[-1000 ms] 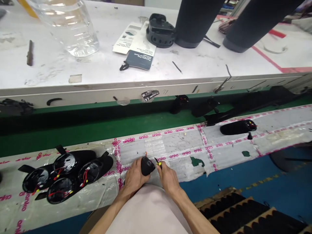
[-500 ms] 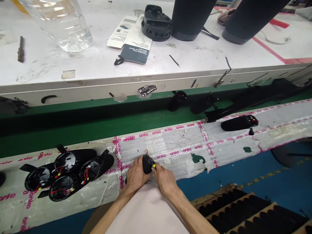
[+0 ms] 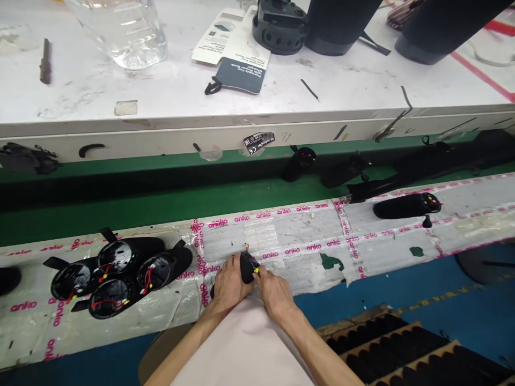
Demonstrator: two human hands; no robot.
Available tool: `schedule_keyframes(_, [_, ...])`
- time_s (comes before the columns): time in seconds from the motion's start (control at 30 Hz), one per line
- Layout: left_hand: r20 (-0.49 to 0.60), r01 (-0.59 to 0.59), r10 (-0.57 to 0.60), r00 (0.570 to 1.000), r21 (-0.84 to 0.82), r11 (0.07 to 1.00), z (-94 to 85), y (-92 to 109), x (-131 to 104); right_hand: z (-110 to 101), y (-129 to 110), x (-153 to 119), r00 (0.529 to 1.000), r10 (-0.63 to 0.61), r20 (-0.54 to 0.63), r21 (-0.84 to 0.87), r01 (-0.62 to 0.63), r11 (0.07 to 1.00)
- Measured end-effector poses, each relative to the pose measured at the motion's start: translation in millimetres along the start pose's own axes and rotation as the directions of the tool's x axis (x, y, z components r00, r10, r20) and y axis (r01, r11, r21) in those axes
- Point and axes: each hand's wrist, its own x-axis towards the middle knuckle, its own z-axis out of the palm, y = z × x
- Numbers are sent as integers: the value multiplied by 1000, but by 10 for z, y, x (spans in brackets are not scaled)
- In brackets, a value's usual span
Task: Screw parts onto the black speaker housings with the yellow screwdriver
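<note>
Near my body, my left hand [image 3: 232, 280] is closed around a black fabric-covered housing [image 3: 247, 268], steadying it at the bench's edge. Thin coloured wires poke out at its upper end. My right hand [image 3: 277, 294] pinches at the housing's right side, where a small yellow connector [image 3: 256, 271] shows at the fingertips. What else the fingers hold is too small to make out. To the left lies a cluster of several similar black housings [image 3: 112, 295], their open ends showing red wires and yellow connectors.
The narrow bench [image 3: 293, 268] is covered with plastic and pink-lettered tape. Another housing [image 3: 402, 206] lies on it at right. A white table [image 3: 181, 102] beyond carries a clear plastic bottle [image 3: 137, 43], cards [image 3: 241, 75] and tall black cylinders [image 3: 338, 27]. Racks of black parts [image 3: 394, 343] stand lower right.
The camera view has shifted, so the table and bench items appear slightly to the right, with the table higher. Both hands keep their hold on the housing and connector.
</note>
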Motion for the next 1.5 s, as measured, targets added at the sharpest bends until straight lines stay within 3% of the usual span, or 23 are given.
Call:
schedule_keyframes(0.57, [2, 36, -36, 999, 24, 999, 47, 67, 11, -176, -139, 147, 987, 70, 142, -141, -50, 989])
schedule_keyframes(0.77, [-14, 33, -33, 999, 1, 999, 3, 72, -2, -133, -95, 135, 995, 44, 84, -68, -38, 997])
schedule_keyframes(1.0, [0, 34, -34, 999, -76, 997, -105, 41, 3, 12, 184, -202, 995, 26, -94, 52, -21, 998])
schedule_keyframes(1.17, [16, 34, -32, 999, -90, 995, -140, 37, 10, 29, 291, -255, 995, -31, -96, 71, 38, 997])
schedule_keyframes(1.5, [33, 38, -35, 999, -85, 996, -141, 54, 18, -7, 261, -32, 998, -57, -4, 5, 57, 998])
